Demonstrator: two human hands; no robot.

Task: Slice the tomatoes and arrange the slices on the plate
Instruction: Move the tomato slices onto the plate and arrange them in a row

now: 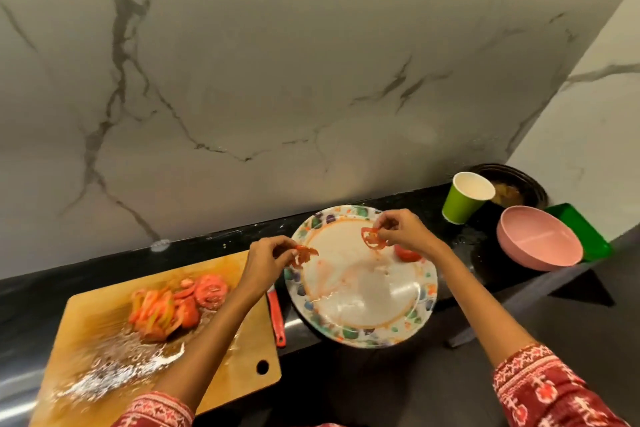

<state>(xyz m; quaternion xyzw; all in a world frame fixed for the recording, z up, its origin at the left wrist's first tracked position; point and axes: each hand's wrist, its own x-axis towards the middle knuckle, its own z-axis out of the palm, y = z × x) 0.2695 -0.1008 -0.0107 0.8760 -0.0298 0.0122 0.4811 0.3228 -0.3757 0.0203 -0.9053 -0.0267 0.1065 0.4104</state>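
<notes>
A round plate (360, 333) with a colourful spotted rim lies on the black counter, smeared with tomato juice. My left hand (265, 262) pinches a ragged tomato slice (304, 255) over the plate's left rim. My right hand (403, 229) holds a thin ring-shaped tomato slice (371, 238) above the plate's far side. A red tomato piece (408, 254) rests on the plate under my right wrist. A pile of tomato slices (173, 305) lies on the wet wooden cutting board (104, 374) at the left.
A red-handled knife (276, 317) lies between board and plate. At the back right stand a green paper cup (465, 198), a pink bowl (538, 243), a green tray (578, 229) and a dark pot (516, 184). A marble wall rises behind.
</notes>
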